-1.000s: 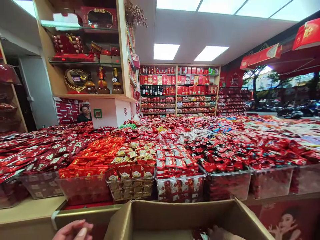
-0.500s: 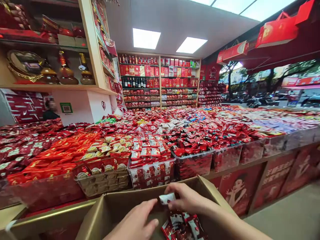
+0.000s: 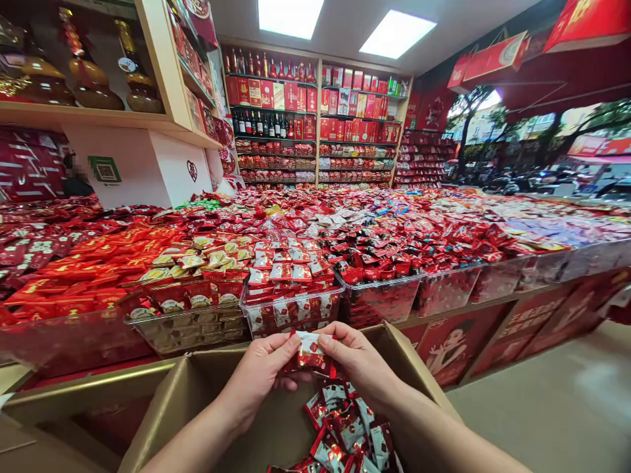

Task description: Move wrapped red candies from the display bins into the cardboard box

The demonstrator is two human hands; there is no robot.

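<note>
A red and white candy packet (image 3: 310, 351) is held level between both my hands, above an open cardboard box (image 3: 207, 374). My left hand (image 3: 263, 368) pinches its left end with thumb and fingers. The right end is gripped by my right hand (image 3: 352, 358). Below, inside the box, lies a heap of similar red and white packets (image 3: 350, 427), partly hidden by my right forearm. Just beyond the box stands a clear bin (image 3: 290, 312) with matching packets in rows.
More clear bins of wrapped sweets flank it, among them gold ones (image 3: 192, 328) and dark red ones (image 3: 379, 299). Shelves (image 3: 318, 131) with bottles and boxes stand behind. A cabinet (image 3: 162, 98) overhangs the left side. Red bags hang at upper right.
My left hand has closed on the packet's left end, and the packet now sits higher between both hands. The view has tilted down, showing more of the heap in the box.
</note>
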